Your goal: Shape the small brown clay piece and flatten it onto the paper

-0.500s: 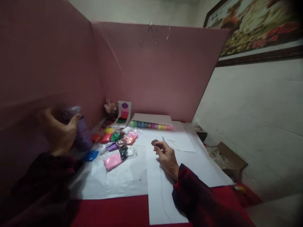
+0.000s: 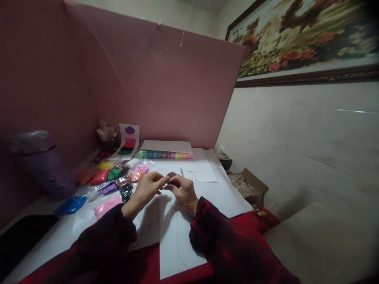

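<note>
Both hands meet over the white paper sheet (image 2: pixel 177 236), approx. centre of view. Left hand (image 2: pixel 148 187) and right hand (image 2: pixel 183 191) are fingertip to fingertip, both pinched on a small brown clay lump (image 2: pixel 171 175) held between them, just above the paper. Fingers curled in, not spread. Dark red plaid sleeves on both arms.

A thin grey stick (image 2: pixel 181 172) lies just beyond the right hand on the paper; can't tell what it is exactly.

Left of the hands, on the surface (image 2: pixel 53 240): scatter of small clay packets in clear bags, incl. pink packet (image 2: pixel 106 206), blue packet (image 2: pixel 70 205), red packet (image 2: pixel 99 177), green packet (image 2: pixel 115 173), yellow packet (image 2: pixel 106 165). Farther back, a row of coloured clay balls (image 2: pixel 167 155) in a long clear pack w/ a white card on top. Beside it a picture card (image 2: pixel 128 140) w/ stacked coloured shapes leans on the pink divider board (image 2: pixel 166 86). Purple bag (image 2: pixel 44 165) at far left, blurred. Cardboard box (image 2: pixel 248 185) sits off the surface's right edge, lower down. Framed picture (image 2: pixel 302 35) on the wall, upper right.
</note>
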### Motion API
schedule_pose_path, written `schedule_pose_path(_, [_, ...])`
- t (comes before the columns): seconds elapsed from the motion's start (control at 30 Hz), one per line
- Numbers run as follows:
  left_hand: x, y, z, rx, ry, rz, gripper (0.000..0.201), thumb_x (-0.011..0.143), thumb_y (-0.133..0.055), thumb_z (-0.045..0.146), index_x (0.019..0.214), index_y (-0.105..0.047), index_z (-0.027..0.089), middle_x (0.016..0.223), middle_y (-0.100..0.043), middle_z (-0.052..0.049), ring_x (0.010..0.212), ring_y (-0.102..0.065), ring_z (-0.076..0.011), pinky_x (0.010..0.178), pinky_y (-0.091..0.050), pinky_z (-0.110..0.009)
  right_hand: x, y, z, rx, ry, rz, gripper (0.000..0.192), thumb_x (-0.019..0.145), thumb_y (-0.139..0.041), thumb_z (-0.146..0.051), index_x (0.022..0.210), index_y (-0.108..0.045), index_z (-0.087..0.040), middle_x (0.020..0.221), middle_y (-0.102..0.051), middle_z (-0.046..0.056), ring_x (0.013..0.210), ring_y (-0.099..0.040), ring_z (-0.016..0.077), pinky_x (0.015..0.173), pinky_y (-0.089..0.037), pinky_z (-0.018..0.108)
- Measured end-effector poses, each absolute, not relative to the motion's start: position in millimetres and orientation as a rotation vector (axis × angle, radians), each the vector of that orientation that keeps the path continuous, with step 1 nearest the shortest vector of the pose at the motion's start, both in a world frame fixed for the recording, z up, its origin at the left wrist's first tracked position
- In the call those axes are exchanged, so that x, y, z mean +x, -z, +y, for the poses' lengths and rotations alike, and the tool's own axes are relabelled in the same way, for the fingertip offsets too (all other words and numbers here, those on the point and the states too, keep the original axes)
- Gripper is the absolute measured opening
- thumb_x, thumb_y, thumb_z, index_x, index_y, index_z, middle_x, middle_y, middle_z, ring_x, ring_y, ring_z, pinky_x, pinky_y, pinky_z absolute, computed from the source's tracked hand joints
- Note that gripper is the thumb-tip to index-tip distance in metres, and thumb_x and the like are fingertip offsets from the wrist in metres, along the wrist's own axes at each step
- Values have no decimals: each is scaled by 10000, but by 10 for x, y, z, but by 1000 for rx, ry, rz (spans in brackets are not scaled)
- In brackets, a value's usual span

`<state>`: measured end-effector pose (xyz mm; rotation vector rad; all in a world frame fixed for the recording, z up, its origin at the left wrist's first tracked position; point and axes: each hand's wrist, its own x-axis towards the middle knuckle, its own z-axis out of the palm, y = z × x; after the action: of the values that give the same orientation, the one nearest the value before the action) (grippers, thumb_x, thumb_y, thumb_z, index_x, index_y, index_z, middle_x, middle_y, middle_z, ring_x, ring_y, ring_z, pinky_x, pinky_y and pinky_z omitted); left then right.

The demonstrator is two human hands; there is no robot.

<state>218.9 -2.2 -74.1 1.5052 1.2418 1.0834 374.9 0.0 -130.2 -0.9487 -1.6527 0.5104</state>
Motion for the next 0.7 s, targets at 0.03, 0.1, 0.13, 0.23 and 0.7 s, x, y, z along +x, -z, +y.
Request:
schedule_pose_path(0.03, [2209,743,-15,1456,-1059,1224,413,540,-857,496,663,-656,157,637,-660,-40,605,-635,-198,548,-508,-315,3752,1307,4,-934,-513,-1683,131,848,-681,-325,793,-672,-207,744,-667,6,645,-584,133,650,-486,268])
schedule_pose_path(0.1, [2221,749,-8,1378,-1053,1191,404,473,-895,439,612,-650,148,566,-639,-24,544,-605,-166,532,-485,-291,3758,1318,11,-934,-469,-1753,74,829,-674,-262,796,-655,-198,731,-640,0,651,-573,132,659,-476,263])
schedule_pose_path(0.13, [2218,757,-7,1340,-1063,1160,390,469,-896,421,597,-653,144,536,-628,-16,518,-588,-149,527,-474,-279,3761,1323,15,-932,-470,-1765,77,803,-692,-255,833,-654,-195,731,-631,-4,640,-561,130,644,-470,260])
schedule_pose_path(0.23, [2197,813,-9,1242,-1162,1083,340,460,-894,358,601,-684,132,531,-649,-15,494,-568,-113,525,-450,-245,3769,1334,38,-932,-537,-1766,157,789,-708,-267,915,-653,-191,751,-629,-5,654,-563,136,640,-475,262])
schedule_pose_path(0.7, [2184,1036,-29,1021,-1414,1025,400,446,-944,359,670,-713,120,540,-668,-13,487,-595,-106,509,-487,-217,3759,1258,39,-1008,-584,-1495,129,808,-664,-313,764,-658,-192,731,-661,3,634,-555,126,659,-494,283])
